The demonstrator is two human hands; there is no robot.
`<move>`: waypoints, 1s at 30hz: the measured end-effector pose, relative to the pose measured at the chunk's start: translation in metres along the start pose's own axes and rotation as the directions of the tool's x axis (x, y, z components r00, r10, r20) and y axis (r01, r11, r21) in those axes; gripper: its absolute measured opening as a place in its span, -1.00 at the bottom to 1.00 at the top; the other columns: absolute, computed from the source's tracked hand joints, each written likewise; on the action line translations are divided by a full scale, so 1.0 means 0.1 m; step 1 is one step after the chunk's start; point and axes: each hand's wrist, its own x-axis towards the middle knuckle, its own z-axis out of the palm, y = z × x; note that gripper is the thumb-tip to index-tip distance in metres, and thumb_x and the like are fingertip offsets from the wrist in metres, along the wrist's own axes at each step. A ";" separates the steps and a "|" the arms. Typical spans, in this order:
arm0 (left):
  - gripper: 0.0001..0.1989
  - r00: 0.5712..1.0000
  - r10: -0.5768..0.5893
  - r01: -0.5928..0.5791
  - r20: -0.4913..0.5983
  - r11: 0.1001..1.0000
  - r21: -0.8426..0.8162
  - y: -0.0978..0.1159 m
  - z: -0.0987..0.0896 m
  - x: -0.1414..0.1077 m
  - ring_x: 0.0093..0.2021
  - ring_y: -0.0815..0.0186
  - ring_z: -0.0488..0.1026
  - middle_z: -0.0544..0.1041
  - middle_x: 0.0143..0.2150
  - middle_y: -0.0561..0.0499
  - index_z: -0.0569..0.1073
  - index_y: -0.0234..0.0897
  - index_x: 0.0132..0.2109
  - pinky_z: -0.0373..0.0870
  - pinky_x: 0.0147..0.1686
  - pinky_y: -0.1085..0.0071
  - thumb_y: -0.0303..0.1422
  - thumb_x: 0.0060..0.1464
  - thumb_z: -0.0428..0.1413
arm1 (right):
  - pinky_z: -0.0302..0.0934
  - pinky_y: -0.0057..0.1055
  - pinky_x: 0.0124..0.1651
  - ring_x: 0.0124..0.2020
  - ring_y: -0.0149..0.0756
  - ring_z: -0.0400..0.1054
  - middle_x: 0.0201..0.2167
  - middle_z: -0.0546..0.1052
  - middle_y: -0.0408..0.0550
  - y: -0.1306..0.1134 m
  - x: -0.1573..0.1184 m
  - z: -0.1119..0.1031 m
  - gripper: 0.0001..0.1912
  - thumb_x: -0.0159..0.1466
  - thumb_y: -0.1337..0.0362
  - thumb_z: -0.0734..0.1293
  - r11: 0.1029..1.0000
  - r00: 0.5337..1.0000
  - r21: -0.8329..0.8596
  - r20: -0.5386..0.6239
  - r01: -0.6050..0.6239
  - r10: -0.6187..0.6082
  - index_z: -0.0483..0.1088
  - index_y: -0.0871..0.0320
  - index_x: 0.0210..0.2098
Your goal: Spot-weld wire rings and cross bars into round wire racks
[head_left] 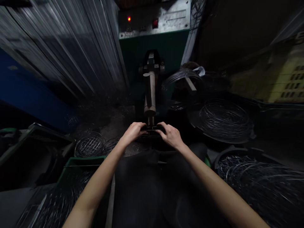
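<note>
My left hand (136,130) and my right hand (170,134) face each other, fingers curled, on a thin dark wire piece (152,129) held between them. Its full shape is lost in the dark and behind my fingers. Right at its middle stands the narrow tip of a machine's pale cylindrical arm (150,91), which comes out of a green machine (134,47) ahead of me. Whether the tip presses on the wire, I cannot tell.
A red lamp (129,19) glows on the machine's panel. Wire coils (225,118) and a tub of wire pieces (237,164) are on the right. On the left, a round wire grid (90,145) lies behind a green crate (71,163). A yellow crate (288,76) stands far right.
</note>
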 end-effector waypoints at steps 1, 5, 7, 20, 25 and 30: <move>-0.84 1.000 -0.003 0.003 -0.005 1.000 -0.009 -0.01 0.00 0.00 -0.32 0.31 0.44 0.52 -0.34 -0.01 0.49 -0.32 -0.24 0.27 -0.33 0.50 -0.36 0.00 0.15 | 0.10 -0.47 -0.39 -0.41 -0.32 0.35 -0.42 0.48 -0.10 0.00 0.01 -0.01 -0.72 0.25 0.06 0.21 1.000 1.000 0.004 0.008 0.010 -0.010 0.36 0.06 -0.15; -0.81 0.999 -0.032 0.032 0.000 0.998 -0.054 -0.03 -0.02 0.03 -0.35 0.33 0.44 0.53 -0.34 0.00 0.50 -0.32 -0.22 0.27 -0.36 0.51 -0.35 -0.02 0.16 | 0.10 -0.48 -0.38 -0.42 -0.35 0.32 -0.41 0.49 -0.12 0.00 0.08 -0.02 -0.75 0.24 0.07 0.23 1.000 1.000 0.026 0.004 0.017 -0.017 0.39 0.02 -0.18; -0.80 0.999 -0.032 0.032 0.001 0.997 -0.067 -0.05 -0.03 0.04 -0.34 0.33 0.44 0.54 -0.33 0.01 0.50 -0.30 -0.20 0.27 -0.34 0.51 -0.34 -0.02 0.16 | 0.09 -0.48 -0.38 -0.42 -0.35 0.32 -0.41 0.49 -0.13 0.00 0.11 -0.02 -0.76 0.24 0.07 0.23 0.999 1.000 0.027 0.008 0.021 -0.021 0.40 0.01 -0.17; -0.77 0.999 -0.042 0.043 0.019 0.997 -0.071 -0.08 -0.12 0.13 -0.34 0.31 0.44 0.54 -0.36 0.01 0.51 -0.32 -0.20 0.26 -0.36 0.50 -0.32 -0.03 0.16 | 0.10 -0.46 -0.40 -0.41 -0.32 0.35 -0.44 0.47 -0.11 0.05 0.25 0.00 -0.70 0.23 0.02 0.21 1.000 0.999 -0.006 0.041 -0.003 0.003 0.40 -0.01 -0.13; -0.76 0.995 -0.073 0.079 0.064 0.991 -0.105 -0.09 -0.13 0.14 -0.33 0.31 0.44 0.54 -0.36 0.02 0.51 -0.31 -0.23 0.26 -0.37 0.50 -0.26 -0.03 0.14 | 0.12 -0.45 -0.37 -0.39 -0.30 0.37 -0.41 0.50 -0.11 -0.03 0.26 0.00 -0.71 0.22 0.02 0.22 0.999 0.997 0.008 0.068 -0.045 0.044 0.41 -0.01 -0.16; -0.69 0.983 -0.125 0.144 0.136 0.980 -0.139 -0.10 -0.14 0.16 -0.32 0.28 0.44 0.54 -0.36 0.03 0.51 -0.28 -0.19 0.28 -0.37 0.47 -0.18 -0.04 0.11 | 0.17 -0.46 -0.31 -0.38 -0.36 0.38 -0.34 0.53 -0.18 0.05 0.24 -0.18 -0.71 0.21 0.09 0.25 0.976 0.997 0.212 0.071 -0.039 0.025 0.36 -0.03 -0.09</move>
